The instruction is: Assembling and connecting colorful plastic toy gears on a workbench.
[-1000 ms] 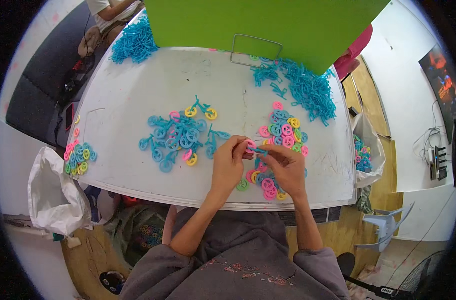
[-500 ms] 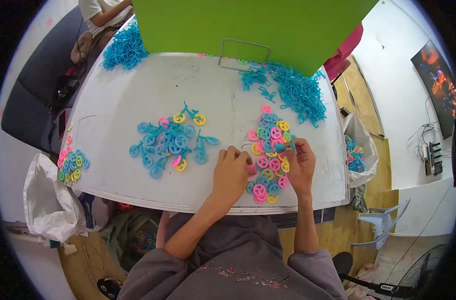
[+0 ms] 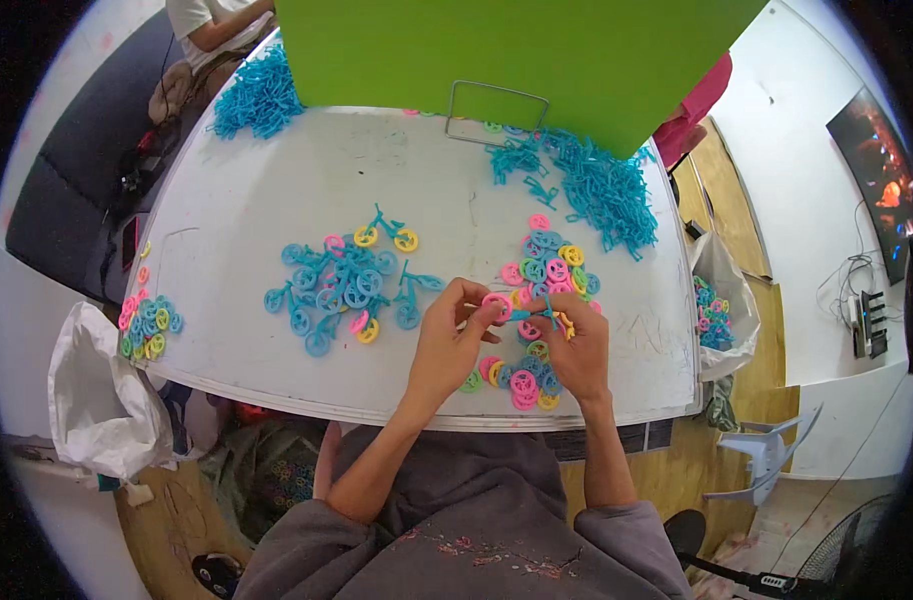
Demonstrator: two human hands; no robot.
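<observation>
My left hand [image 3: 444, 338] pinches a pink toy wheel [image 3: 495, 302] between thumb and fingers. Close beside it, my right hand [image 3: 581, 350] grips a small blue toy bicycle frame [image 3: 551, 312], one end of which points at the wheel. Whether the two parts touch is too small to tell. Under and around both hands lies a heap of loose wheels [image 3: 543, 240] in pink, blue, yellow and green. To the left spreads a pile of toy bicycles [image 3: 356, 288], mostly blue, several with yellow or pink wheels.
Blue frames [image 3: 606, 190] are heaped at the far right, more [image 3: 259, 95] at the far left. A green panel [image 3: 516, 60] stands across the table's [image 3: 396, 160] back. White sacks [image 3: 106, 390] hang at both sides. Another person's arm [image 3: 226, 28] shows far left.
My left hand has picked up a pink wheel. My right hand has come left with the blue frame, so both hands are now close together. Some wheels near my hands have shifted.
</observation>
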